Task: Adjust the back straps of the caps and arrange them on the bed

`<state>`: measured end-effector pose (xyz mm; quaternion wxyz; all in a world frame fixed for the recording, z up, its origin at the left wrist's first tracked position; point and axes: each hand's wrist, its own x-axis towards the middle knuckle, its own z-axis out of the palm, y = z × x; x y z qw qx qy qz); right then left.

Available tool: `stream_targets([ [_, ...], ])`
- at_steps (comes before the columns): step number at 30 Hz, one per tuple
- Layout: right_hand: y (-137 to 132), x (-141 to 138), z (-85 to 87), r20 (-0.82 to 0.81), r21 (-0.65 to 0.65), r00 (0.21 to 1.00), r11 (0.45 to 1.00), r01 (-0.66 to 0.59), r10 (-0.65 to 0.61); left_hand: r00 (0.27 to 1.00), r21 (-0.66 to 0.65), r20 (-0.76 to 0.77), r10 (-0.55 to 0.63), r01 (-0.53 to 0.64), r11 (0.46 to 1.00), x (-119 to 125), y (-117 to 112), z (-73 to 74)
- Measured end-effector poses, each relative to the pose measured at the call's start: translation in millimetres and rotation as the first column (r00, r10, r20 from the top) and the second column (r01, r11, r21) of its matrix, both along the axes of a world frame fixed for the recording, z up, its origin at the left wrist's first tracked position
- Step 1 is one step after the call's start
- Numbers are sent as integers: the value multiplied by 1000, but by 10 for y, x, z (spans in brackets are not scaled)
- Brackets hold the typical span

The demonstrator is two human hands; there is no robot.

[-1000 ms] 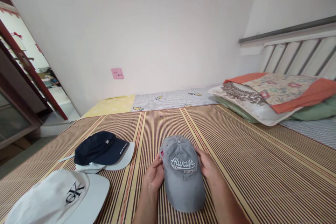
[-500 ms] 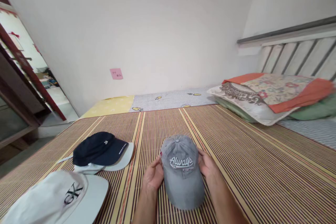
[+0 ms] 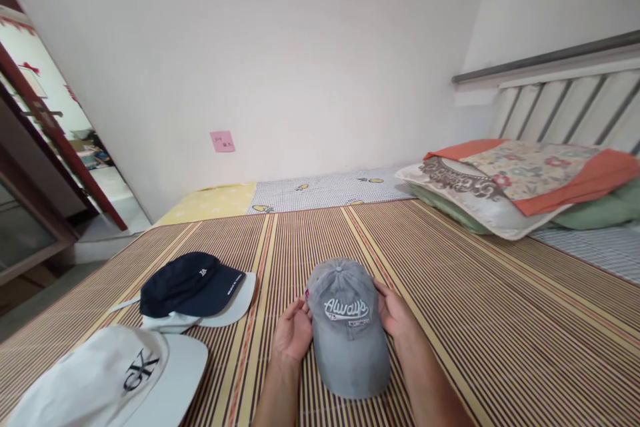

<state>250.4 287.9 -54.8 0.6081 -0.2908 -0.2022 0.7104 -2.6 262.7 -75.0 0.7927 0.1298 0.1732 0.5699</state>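
A grey baseball cap [image 3: 345, 327] with white "Always" lettering rests on the striped bamboo mat [image 3: 475, 300], brim toward me. My left hand [image 3: 293, 337] curls against the cap's left side, fingers touching the crown. My right hand [image 3: 395, 313] grips the right side the same way. Both hands hold the cap low on the mat.
A navy cap [image 3: 187, 283] lies on top of a white cap's brim to the left. A white cap [image 3: 110, 380] with a black logo sits at the near left. Stacked pillows [image 3: 520, 180] lie against the slatted headboard [image 3: 565, 100] at right. An open doorway [image 3: 35, 147] is at far left.
The grey cap and both hands have barely shifted; the view has moved slightly.
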Motion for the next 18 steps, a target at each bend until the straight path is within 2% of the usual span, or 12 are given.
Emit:
stream_targets([
  [5, 2, 15, -28, 24, -77, 1000, 997, -3, 5, 1000, -26, -13, 22, -22, 999, 0, -9, 49],
  [10, 2, 14, -23, 79, -85, 997, 996, 26, -20, 998, -72, -50, 37, -41, 997, 2, -26, 127],
  [15, 10, -36, -15, 212, -53, 974, 994, 98, -85, 989, -154, -117, 86, -103, 983, -26, -71, 242],
  [18, -3, -49, -17, 337, -15, 931, 988, 154, -140, 975, -207, -181, 129, -166, 964, -43, -113, 319],
])
